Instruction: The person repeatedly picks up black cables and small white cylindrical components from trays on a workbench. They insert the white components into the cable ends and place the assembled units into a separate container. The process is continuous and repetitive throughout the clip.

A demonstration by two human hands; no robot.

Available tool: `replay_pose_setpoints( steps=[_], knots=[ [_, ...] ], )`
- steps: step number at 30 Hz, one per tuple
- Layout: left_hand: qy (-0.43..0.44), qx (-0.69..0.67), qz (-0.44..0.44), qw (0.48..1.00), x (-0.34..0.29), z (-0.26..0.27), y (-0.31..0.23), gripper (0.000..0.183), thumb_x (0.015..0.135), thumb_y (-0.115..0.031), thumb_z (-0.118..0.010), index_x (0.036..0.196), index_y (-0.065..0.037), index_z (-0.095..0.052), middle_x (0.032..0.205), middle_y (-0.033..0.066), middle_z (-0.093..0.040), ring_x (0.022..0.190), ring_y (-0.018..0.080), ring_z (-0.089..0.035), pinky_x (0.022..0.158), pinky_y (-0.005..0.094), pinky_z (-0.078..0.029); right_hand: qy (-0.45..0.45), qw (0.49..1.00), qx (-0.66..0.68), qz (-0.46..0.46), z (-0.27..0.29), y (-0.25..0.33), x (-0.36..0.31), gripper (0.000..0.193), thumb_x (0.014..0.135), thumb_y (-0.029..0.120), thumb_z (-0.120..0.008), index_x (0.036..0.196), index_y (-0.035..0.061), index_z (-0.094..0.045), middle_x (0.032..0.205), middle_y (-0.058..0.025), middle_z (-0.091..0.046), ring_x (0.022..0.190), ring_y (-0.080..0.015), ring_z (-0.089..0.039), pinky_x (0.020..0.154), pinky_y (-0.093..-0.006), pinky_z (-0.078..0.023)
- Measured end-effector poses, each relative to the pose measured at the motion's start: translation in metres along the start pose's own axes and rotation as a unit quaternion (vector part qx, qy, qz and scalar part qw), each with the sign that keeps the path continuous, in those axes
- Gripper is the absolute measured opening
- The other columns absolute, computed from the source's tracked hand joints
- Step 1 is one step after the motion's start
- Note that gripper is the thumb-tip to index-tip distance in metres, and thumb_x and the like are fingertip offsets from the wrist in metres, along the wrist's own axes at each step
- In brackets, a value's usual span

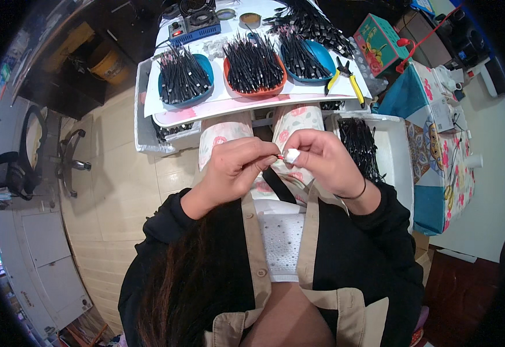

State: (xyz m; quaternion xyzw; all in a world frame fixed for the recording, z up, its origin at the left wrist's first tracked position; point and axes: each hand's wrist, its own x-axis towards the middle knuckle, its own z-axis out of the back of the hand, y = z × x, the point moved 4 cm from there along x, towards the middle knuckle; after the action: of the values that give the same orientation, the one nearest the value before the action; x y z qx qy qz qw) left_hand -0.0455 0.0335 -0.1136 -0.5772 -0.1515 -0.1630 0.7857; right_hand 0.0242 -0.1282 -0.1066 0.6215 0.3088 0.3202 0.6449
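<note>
In front of my lap, my left hand is closed, pinching a black cable near its end, where tiny red wire tips show. The cable's black length hangs down between my hands. Close against those fingertips, my right hand is pinched at the same wire end. A small white piece sits at its thumb and finger; whether it is a wrap or something held, I cannot tell. A dark band circles the right wrist. My fingers partly hide the wire ends.
Ahead on the white table, similar cables fill a left blue tray, an orange tray and a right blue tray. Yellow-handled wire strippers lie at right. A blue device stands behind. A foam box holds more cables.
</note>
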Motion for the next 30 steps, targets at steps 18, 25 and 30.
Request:
replay_pose_setpoints(
  steps=[18,25,30],
  knots=[
    [0.057,-0.606,0.212,0.764,-0.002,-0.016,0.01,0.013,0.091,-0.004,-0.06,0.101,0.004,-0.06,0.075,0.004,-0.057,0.063,0.0087,-0.052,0.055,0.0202,-0.039,-0.054,0.865,-0.289,0.408,-0.005,0.04,0.005,0.02,0.073,0.0,-0.07,0.092,0.0014,-0.063,0.089,-0.0111,-0.062,0.077,-0.024,-0.059,0.068,-0.0318,-0.047],
    [0.022,-0.359,0.167,0.918,0.004,0.002,0.007,0.016,0.089,-0.001,-0.062,0.102,0.006,-0.066,0.083,0.0058,-0.064,0.069,0.0077,-0.056,0.061,0.0204,-0.046,-0.024,0.968,-0.033,0.246,0.002,0.008,0.014,0.018,0.086,0.011,-0.067,0.092,-0.0043,-0.059,0.096,-0.0134,-0.06,0.086,-0.02,-0.055,0.074,-0.03,-0.044],
    [0.025,-0.331,0.208,0.92,0.014,0.005,0.01,0.017,0.089,-0.003,-0.063,0.104,0.004,-0.067,0.081,0.0047,-0.064,0.067,0.0068,-0.056,0.059,0.0205,-0.045,-0.038,0.941,-0.135,0.308,0.018,0.012,0.025,0.016,0.078,0.005,-0.068,0.093,0.0008,-0.063,0.092,-0.0099,-0.062,0.079,-0.0199,-0.058,0.07,-0.0296,-0.046]
  ],
)
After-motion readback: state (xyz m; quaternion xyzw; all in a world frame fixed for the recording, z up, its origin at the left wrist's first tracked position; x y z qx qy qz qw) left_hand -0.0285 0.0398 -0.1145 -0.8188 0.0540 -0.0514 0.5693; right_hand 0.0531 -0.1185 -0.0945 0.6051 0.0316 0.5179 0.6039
